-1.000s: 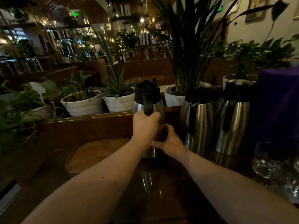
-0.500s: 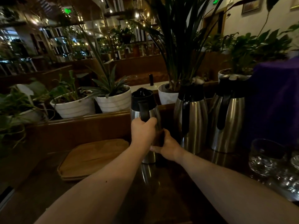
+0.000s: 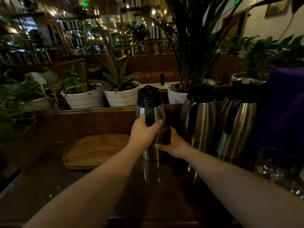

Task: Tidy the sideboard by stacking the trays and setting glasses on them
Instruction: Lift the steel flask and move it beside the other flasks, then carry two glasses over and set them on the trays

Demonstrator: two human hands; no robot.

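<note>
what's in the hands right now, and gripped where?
Both hands are on the leftmost steel jug. The left hand wraps the lower part of its black handle; the right hand presses against the jug's lower right side.

Wooden trays (image 3: 96,149), rounded corners, lie flat and stacked at 9 o'clock of the frame's middle; at least two edges show at the near rim, top bare. Clear glasses (image 3: 278,163) stand upright at 4 o'clock near the right edge, clustered, well apart from the trays; count unclear in the dark.
</note>
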